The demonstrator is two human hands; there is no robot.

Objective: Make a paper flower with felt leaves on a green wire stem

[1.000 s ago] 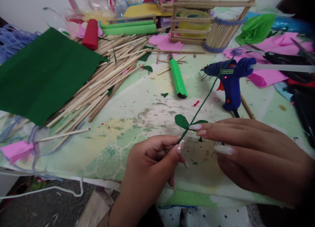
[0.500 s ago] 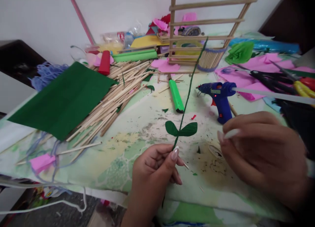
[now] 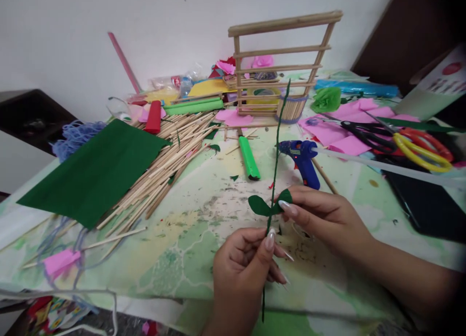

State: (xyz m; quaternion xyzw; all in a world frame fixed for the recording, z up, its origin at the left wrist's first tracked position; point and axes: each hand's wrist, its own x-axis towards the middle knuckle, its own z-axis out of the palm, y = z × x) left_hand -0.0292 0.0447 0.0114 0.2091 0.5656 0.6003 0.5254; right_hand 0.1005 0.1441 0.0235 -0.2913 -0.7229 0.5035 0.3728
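Note:
A thin stem wrapped in dark green [image 3: 278, 137] stands nearly upright before me, its lower end poking out below my left hand [image 3: 244, 270]. That hand pinches the stem between thumb and fingers, just under a pair of green leaves. The left leaf [image 3: 259, 205] spreads freely to the side. My right hand [image 3: 324, 214] has thumb and fingers closed on the right leaf [image 3: 285, 197], covering part of it. Behind the stem, a blue glue gun [image 3: 304, 163] stands on the table with a small red light showing and a long glue stick in its back.
A green sheet [image 3: 98, 173] and many thin wooden sticks [image 3: 171, 166] lie at left. A green cutter [image 3: 249, 157] lies mid-table. Behind stands a stick frame [image 3: 280, 50] with a small basket [image 3: 291, 109]. At right are scissors [image 3: 422, 151], pink paper [image 3: 349, 125] and a dark phone-like slab [image 3: 422, 200].
My right hand has come left from beside the glue gun and taken hold of the right leaf. My left hand still grips the stem. The camera view has shifted, showing more of the right side.

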